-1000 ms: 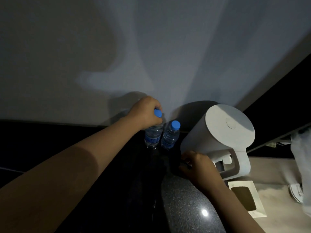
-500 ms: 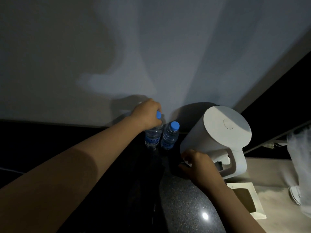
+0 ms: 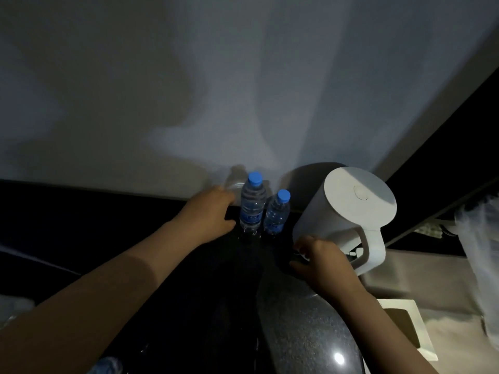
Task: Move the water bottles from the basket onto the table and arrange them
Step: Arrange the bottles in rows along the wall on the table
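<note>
Two clear water bottles with blue caps and blue labels stand upright side by side on the dark counter point(image 3: 310, 327), close to the wall. The left bottle point(image 3: 252, 206) is slightly further back than the right bottle point(image 3: 276, 214). My left hand point(image 3: 213, 211) lies just left of the left bottle, fingers relaxed, holding nothing; its thumb points toward the bottle's base. My right hand point(image 3: 317, 256) sits low at the foot of the white kettle point(image 3: 348, 209), fingers bent down over something dark that the dim light hides. No basket is recognisable.
The white kettle stands right of the bottles with its handle facing me. A white tray point(image 3: 405, 327) lies at the lower right on a pale surface. White plastic point(image 3: 480, 238) hangs at the right edge. A blurred bottle-like shape point(image 3: 105, 365) shows at the bottom edge.
My left hand has let go of the left bottle's cap and dropped down to its left side. The bottle now stands free. My right hand stays at the kettle's foot.
</note>
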Motion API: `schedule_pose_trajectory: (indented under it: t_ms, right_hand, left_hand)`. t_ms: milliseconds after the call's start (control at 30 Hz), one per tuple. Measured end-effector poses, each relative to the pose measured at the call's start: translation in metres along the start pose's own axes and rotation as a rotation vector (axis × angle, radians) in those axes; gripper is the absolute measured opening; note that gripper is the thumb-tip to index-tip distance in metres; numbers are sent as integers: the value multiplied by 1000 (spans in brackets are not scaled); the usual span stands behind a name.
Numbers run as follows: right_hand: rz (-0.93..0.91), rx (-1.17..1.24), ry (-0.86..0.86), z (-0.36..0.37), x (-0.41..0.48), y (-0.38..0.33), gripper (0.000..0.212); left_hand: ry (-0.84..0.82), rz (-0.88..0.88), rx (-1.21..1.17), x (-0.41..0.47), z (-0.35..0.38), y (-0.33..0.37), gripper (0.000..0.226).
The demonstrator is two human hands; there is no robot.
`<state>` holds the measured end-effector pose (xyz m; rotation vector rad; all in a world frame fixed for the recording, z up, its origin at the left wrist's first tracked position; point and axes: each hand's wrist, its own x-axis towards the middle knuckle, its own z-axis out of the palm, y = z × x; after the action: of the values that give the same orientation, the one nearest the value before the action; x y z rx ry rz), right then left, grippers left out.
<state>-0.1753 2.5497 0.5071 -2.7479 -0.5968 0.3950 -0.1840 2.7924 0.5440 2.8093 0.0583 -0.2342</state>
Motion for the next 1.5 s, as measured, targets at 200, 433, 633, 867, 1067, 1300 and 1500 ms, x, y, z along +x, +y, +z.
schedule_pose_trajectory:
  t_ms: [200,433,633,867,1067,1300,1500]
  right_hand:
    - [-91,-24,-66,-4,-15,-12,32]
    - [-271,-100,-161,0,-25,-44,33]
    - [-403,-133,-198,10,-40,-87,40]
    - [-501,-130,-209,26,-72,-153,42]
    - [-567,-115,-169,43,-111,-208,40]
    - [-581,-101,-183,60,-145,-244,39]
    - [-574,-87,-247,70,-163,-256,46]
  left_hand:
    - [-96,-61,21,-54,1,10,42]
    - [-126,-181,-19,-126,9,3,45]
    - [-43,-293,-25,-187,6,-23,46]
    - [6,-373,-64,-266,1,-56,44]
    - [48,-428,-122,-337,-2,-88,36]
    - [121,-416,-138,-392,1,-112,30]
    - [58,-419,-147,-413,10,-121,36]
